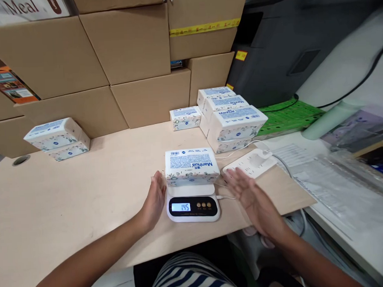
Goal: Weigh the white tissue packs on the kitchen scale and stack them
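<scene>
A white pack of tissues [191, 165] with blue print lies on the platform of a white digital scale [193, 217]. The lit display of the scale seems to read 1.45. Just left of the pack and scale is my left hand [155, 201], upright on its edge with the fingers extended; whether it touches the pack I cannot tell. On the other side my right hand [254, 200] is apart from the pack, palm turned inward and fingers stretched out, slightly blurred. It holds nothing and is near a white power strip [240, 165].
More tissue packs are stacked at the back right [238, 123], with a single pack [185, 118] beside them. Two stacked packs [58, 135] stand at the left. Cardboard boxes [138, 43] line the back. White cables run right of the scale, by a green crate [286, 117].
</scene>
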The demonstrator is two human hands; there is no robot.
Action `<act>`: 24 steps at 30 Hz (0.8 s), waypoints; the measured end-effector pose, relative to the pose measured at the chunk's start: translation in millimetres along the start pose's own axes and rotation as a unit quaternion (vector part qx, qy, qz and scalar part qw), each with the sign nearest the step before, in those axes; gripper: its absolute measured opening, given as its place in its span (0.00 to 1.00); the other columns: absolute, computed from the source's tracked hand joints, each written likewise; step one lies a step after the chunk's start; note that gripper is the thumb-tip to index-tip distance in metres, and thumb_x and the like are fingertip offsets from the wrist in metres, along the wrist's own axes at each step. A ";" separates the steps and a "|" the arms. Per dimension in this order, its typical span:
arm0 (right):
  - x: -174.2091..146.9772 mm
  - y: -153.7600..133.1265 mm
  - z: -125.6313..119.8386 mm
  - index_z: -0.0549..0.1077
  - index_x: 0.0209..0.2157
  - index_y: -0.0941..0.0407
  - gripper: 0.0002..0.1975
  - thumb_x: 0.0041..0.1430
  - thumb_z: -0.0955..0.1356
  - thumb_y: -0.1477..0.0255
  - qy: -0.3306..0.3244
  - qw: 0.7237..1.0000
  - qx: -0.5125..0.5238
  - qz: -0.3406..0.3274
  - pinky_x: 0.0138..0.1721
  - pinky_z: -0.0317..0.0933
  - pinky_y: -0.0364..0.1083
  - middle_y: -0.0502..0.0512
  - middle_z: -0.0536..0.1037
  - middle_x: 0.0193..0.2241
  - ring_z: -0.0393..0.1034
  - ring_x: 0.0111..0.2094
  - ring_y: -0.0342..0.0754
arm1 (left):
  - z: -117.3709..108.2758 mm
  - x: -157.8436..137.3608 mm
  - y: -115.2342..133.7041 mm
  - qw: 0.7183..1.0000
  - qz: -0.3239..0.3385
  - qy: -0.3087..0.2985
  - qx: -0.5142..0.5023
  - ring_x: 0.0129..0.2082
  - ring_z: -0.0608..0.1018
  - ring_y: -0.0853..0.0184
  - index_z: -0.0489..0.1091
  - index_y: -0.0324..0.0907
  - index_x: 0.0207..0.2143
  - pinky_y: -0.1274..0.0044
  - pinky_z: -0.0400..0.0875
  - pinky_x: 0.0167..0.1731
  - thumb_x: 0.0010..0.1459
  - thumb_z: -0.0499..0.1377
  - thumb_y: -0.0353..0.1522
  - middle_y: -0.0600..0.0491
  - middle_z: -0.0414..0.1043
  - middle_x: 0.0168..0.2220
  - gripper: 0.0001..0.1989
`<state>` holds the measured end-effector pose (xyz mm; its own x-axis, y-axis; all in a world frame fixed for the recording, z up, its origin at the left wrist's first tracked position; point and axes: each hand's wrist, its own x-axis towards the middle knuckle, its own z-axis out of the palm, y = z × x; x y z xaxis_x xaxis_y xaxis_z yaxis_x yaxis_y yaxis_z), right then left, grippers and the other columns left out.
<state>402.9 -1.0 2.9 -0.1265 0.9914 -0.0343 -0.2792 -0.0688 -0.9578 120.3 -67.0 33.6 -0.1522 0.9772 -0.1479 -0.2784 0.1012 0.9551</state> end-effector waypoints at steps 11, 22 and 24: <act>-13.4 18.4 -6.7 0.64 0.74 0.40 0.38 0.71 0.59 0.39 -0.139 0.988 -0.049 0.045 0.79 0.43 0.67 0.55 0.64 0.76 0.58 0.77 0.58 | 23.3 -57.2 -15.2 0.995 -0.085 -0.004 -0.046 0.82 0.38 0.61 0.48 0.59 0.79 0.61 0.33 0.81 0.66 0.46 0.66 0.66 0.36 0.82 0.46; 17.4 -4.2 9.8 0.57 0.75 0.34 0.33 0.74 0.61 0.45 0.098 0.986 0.008 -0.137 0.79 0.40 0.67 0.46 0.52 0.80 0.42 0.81 0.52 | -3.6 -6.3 24.4 0.965 0.131 0.209 0.085 0.82 0.31 0.63 0.33 0.53 0.81 0.67 0.31 0.79 0.66 0.40 0.67 0.56 0.22 0.83 0.51; 21.2 -5.7 28.7 0.56 0.76 0.36 0.36 0.73 0.61 0.43 0.088 0.987 -0.020 -0.130 0.80 0.34 0.67 0.45 0.48 0.81 0.36 0.82 0.53 | 10.0 2.9 24.2 0.969 0.144 0.187 0.075 0.82 0.33 0.61 0.35 0.54 0.81 0.65 0.33 0.80 0.65 0.40 0.68 0.56 0.24 0.84 0.51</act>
<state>374.6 17.2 15.9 0.1131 0.9793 0.1679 -0.2415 0.1910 -0.9514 122.7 -59.9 58.9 -0.5444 0.8355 0.0749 -0.0364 -0.1128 0.9930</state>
